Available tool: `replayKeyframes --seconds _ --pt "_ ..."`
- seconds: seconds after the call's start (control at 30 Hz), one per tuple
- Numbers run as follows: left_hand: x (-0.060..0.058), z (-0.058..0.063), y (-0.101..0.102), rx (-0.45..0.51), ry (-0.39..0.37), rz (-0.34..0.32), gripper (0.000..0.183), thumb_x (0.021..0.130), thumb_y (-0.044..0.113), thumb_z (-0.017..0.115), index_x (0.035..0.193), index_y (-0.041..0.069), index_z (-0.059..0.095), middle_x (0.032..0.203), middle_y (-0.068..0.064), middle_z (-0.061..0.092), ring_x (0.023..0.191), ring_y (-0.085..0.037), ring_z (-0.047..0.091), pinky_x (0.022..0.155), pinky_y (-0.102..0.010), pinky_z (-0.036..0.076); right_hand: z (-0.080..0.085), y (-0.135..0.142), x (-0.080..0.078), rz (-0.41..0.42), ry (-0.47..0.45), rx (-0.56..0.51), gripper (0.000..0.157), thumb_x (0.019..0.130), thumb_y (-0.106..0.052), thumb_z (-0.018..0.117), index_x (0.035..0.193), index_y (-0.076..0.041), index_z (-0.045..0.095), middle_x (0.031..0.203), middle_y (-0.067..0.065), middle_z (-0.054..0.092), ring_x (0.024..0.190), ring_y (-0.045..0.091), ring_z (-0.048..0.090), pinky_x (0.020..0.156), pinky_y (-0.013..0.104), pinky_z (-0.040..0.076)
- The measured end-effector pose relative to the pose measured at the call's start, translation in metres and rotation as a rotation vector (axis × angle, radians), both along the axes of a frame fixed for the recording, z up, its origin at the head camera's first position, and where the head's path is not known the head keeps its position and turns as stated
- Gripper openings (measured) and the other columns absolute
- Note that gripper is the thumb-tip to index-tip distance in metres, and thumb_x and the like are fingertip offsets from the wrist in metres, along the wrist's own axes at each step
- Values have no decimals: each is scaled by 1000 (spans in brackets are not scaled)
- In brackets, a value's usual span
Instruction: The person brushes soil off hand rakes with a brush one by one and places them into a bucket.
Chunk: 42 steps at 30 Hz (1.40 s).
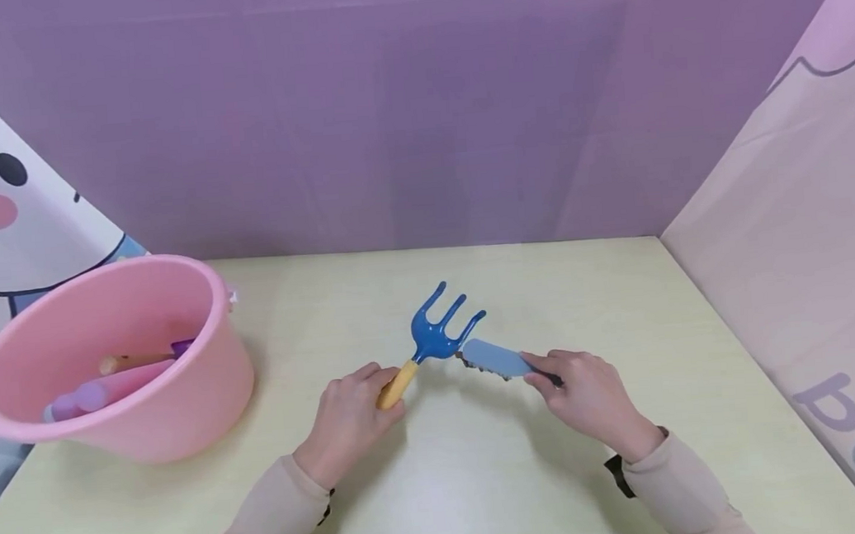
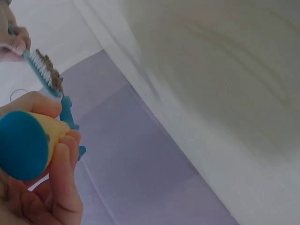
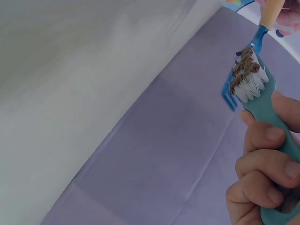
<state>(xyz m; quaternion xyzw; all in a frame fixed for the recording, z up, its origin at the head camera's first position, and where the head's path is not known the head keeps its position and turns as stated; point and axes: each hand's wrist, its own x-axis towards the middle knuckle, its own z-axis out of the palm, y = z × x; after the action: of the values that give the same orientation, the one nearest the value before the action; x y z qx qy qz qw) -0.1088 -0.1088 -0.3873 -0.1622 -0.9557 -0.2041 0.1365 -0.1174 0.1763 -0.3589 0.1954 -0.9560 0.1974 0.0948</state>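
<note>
My left hand [image 1: 352, 417] grips the yellow handle of a small blue hand fork [image 1: 432, 333], its three tines pointing up and away over the table. In the left wrist view the handle's blue end cap [image 2: 23, 145] faces the camera. My right hand [image 1: 588, 392] holds a blue scrub brush [image 1: 495, 358] by its handle, bristles turned down. The brush's tip is at the base of the fork's head. Brown clumps [image 3: 246, 70] cling to the white bristles [image 3: 253, 86] in the right wrist view. Whether bristles and fork touch is hard to tell.
At the left of the table [image 1: 311, 308] stands a pink bucket [image 1: 184, 400] with several items inside, among them a pink-and-purple handle [image 1: 126, 383] and a wooden handle [image 1: 132, 362]. A purple cloth wall [image 1: 417, 119] rises behind, with printed panels at both sides.
</note>
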Motion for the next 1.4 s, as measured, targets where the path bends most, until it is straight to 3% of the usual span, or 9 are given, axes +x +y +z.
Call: replayKeyframes --seconds 0.2,0.4,0.5,0.7,0.8,1.13,1.4 --pt "-1 0 1 -3 -12 -17 26 69 18 75 93 9 71 69 6 55 51 -5 41 47 -16 34 0 0 0 -14 5 -22 29 82 -19 67 109 -8 68 56 -9 38 43 2 25 39 18 22" --pt "0 1 5 -20 -25 -33 27 69 20 75 94 10 71 69 6 54 52 -4 40 47 -16 33 -1 -6 -1 -16 49 30 30 81 -21 68 108 -9 69 58 -9 44 43 3 27 40 18 23" --pt "1 1 8 -21 -33 -38 27 69 20 75 93 9 71 69 6 54 52 -4 39 47 -16 32 -3 -10 0 -4 137 88 29 79 -21 70 105 -9 70 59 -7 47 42 3 27 39 17 23" --pt "2 -2 13 -15 -56 -62 27 70 19 74 95 9 71 67 7 52 51 -4 38 47 -16 31 -9 -21 3 68 436 232 27 73 -20 72 97 -7 72 60 -1 52 40 4 28 38 15 22" --pt "4 -4 15 -9 -51 -82 28 70 19 74 95 8 71 67 7 51 50 -4 38 47 -16 31 -8 -26 4 97 502 268 28 72 -19 71 96 -6 72 58 -1 49 40 5 25 38 16 21" --pt "7 -8 15 -7 -24 -117 28 70 19 75 95 7 71 70 5 56 51 -3 38 47 -15 31 -6 -30 2 57 382 271 27 75 -21 71 100 -10 72 56 -5 42 41 3 20 37 17 18" --pt "4 -6 13 10 -65 -118 31 69 18 75 97 8 70 68 6 55 52 -2 39 47 -13 33 -8 -27 2 57 275 216 30 78 -20 71 106 -9 69 62 -3 49 43 4 27 39 16 22"
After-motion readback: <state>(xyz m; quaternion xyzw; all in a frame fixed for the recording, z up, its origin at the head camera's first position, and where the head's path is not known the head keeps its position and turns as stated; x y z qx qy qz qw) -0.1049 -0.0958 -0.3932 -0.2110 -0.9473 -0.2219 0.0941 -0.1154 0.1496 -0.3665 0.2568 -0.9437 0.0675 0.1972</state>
